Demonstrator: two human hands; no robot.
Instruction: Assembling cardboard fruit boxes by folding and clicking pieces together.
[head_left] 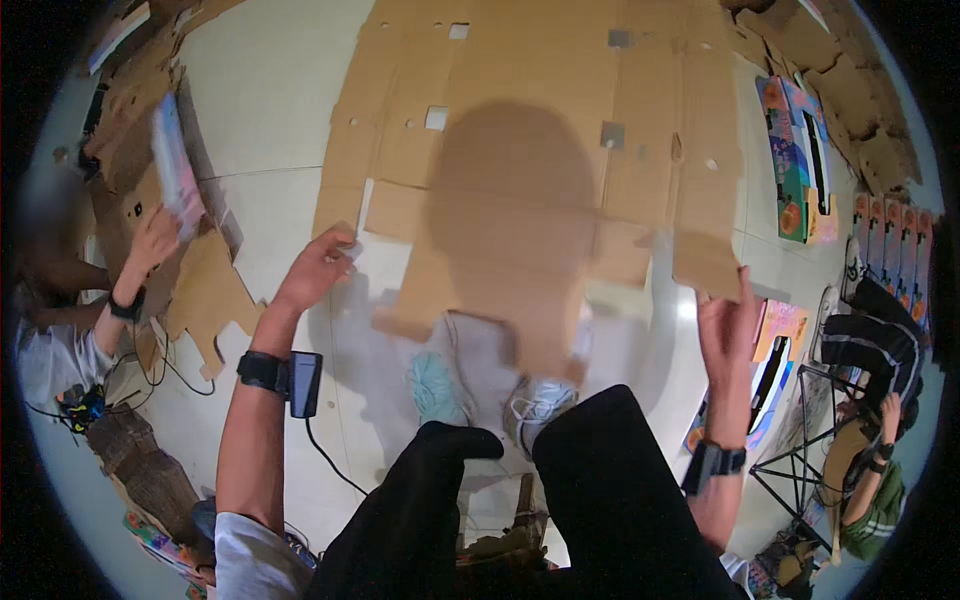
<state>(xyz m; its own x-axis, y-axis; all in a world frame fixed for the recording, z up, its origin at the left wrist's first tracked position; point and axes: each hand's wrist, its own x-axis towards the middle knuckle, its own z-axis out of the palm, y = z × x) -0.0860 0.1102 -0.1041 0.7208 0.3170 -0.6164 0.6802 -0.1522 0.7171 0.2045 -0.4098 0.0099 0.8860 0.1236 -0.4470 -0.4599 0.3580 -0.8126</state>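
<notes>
"Where's the flattened cardboard box (520,65)?"

"Between both hands. Left hand (318,270) curls fingers at its left flap (340,190), grip unclear; right hand (727,325), forearm upright, pinches its lower right corner (712,265)."

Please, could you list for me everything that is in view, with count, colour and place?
Sheet: one, brown cardboard, centre
Scraps: several, brown cardboard, left and upper right
Boxes: two, multicoloured, right; several more stand in a row, far right
Panel: one, pink and blue, at a co-worker's hand, left
Co-workers: at least two, partly seen, white top left, green top right
Frame: one, black, lower right
Floor: one, white tiles
Device: one, dark, left wrist
Wristbands: two, black, own wrists
Shoes: two, pale, below centre
Trousers: one pair, black, bottom
Left hand: one, bare, sheet's left edge
Right hand: one, bare, sheet's lower right corner
</notes>
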